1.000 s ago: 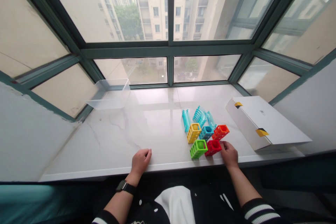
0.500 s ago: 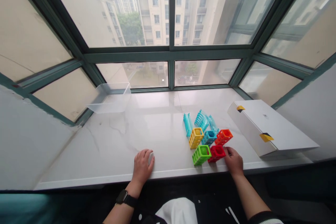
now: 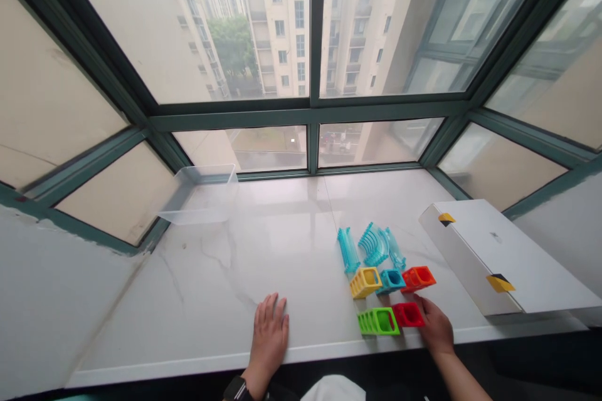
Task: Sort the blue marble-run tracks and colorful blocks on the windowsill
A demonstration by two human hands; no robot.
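The counter is a glossy white stone slab with faint grey veining, set in a bay of dark green window frames. Near its front edge, right of the middle, lie hollow plastic blocks with slotted, cage-like walls. A red block touches a green block on its left. Just behind them stand a yellow block, a blue block and an orange block in a row. Behind those lie three ribbed, translucent teal track pieces, one of them curved. The left hand lies palm down and flat on the bare stone by the front edge, fingers together and stretched out, holding nothing. The right hand comes in over the front edge with its fingers laid against the right end of the red block. Whether they close on it cannot be told. A smooth white box with yellow-and-black tabs sits at the right end. A clear plastic tub stands in the far left corner. Between the tub and the blocks the stone lies wide and bare.
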